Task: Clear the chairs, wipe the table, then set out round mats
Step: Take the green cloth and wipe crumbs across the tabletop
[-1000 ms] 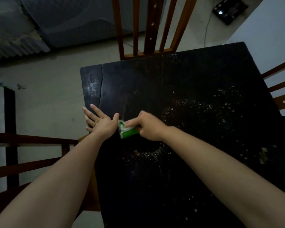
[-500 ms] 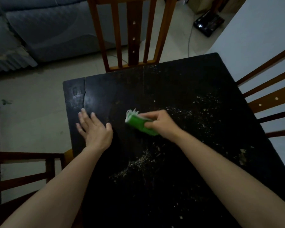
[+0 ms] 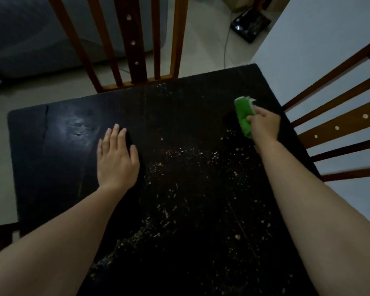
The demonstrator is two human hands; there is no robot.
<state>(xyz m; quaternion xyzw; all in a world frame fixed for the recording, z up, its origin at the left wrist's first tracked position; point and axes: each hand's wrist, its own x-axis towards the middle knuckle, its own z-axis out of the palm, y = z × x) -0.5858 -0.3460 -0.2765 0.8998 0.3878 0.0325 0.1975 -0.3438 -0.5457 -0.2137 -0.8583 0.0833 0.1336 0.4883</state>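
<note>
Head view: my right hand (image 3: 264,124) grips the green cloth (image 3: 244,116) near the table's (image 3: 41,167) far right edge; left hand (image 3: 115,161) rests flat, fingers straight; a hard sweep could scatter crumbs (image 3: 179,157) onto the floor.

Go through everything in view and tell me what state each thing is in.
Table: dirty, not wiped clean.
Crumbs: scattered over its middle and near part.
Left hand: flat on the table, fingers straight, holding nothing.
Green cloth: gripped, near the table's right edge.
Right hand: curled round the green cloth.
Far chair: upright, against the table's far edge.
Right chair: upright, beside the table's right edge.
</note>
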